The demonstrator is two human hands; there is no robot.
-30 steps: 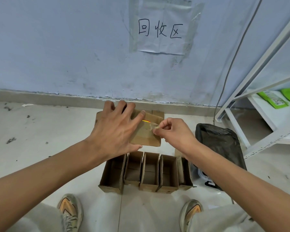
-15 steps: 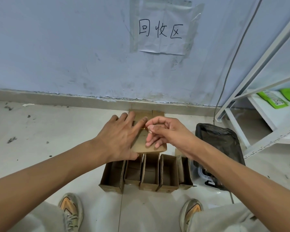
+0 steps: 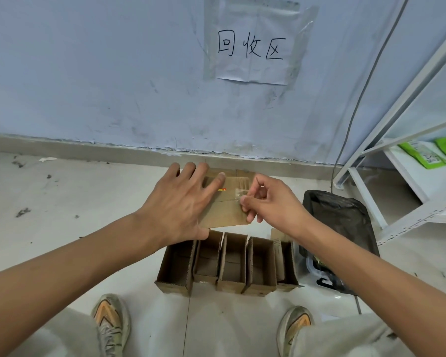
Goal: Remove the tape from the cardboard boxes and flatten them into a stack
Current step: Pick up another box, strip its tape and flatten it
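A small brown cardboard box (image 3: 225, 215) sits in mid-air over the floor, near the wall. My left hand (image 3: 180, 204) lies spread across its left part, fingers straight and pressing it, thumb under its near edge. My right hand (image 3: 268, 202) pinches a strip of clear tape (image 3: 238, 195) at the box's right end between thumb and forefinger. Just behind the box, more flat brown cardboard (image 3: 245, 173) shows near the skirting. Several open cardboard boxes (image 3: 229, 264) stand in a row on the floor just in front of my feet.
A black plastic bag (image 3: 343, 228) lies on the floor to the right of the boxes. A white metal shelf (image 3: 407, 176) with green packets stands at the far right. A paper sign is taped to the wall (image 3: 113, 73) ahead. My two shoes are at the bottom.
My right hand has drawn back to the right from the box's top, pulling the clear tape with it. The box has tilted a little flatter under my left hand.
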